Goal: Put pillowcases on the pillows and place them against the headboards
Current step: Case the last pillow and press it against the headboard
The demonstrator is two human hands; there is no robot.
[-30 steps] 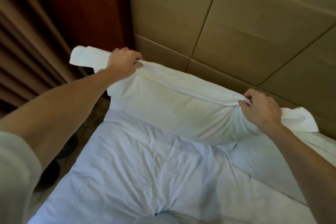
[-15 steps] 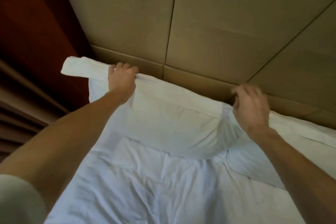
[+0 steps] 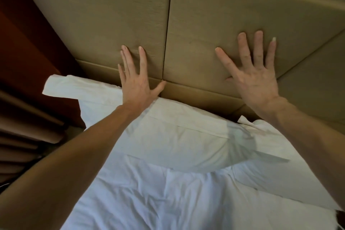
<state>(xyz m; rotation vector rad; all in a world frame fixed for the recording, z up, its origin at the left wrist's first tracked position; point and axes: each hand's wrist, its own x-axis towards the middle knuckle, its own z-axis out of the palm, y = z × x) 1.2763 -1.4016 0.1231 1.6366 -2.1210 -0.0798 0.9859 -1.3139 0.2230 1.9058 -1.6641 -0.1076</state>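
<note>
A white pillow in its pillowcase point(image 3: 177, 136) lies along the foot of the tan padded headboard point(image 3: 205, 24), its loose left flap sticking out past the bed edge. A second white pillow point(image 3: 276, 147) lies to its right, partly under my right forearm. My left hand point(image 3: 137, 82) is flat on the headboard, fingers spread, just above the pillow's top edge. Higher up and further right, my right hand point(image 3: 252, 73) also presses flat on the headboard with fingers spread. Neither hand holds anything.
A rumpled white sheet point(image 3: 168, 198) covers the bed below the pillows. A dark red wooden panel point(image 3: 28, 46) and brown pleated curtains point(image 3: 24, 129) stand at the left, beside the bed edge.
Both hands let go of the pillow's top edge and moved up onto the headboard, fingers spread. The pillow now rests lower against the headboard base.
</note>
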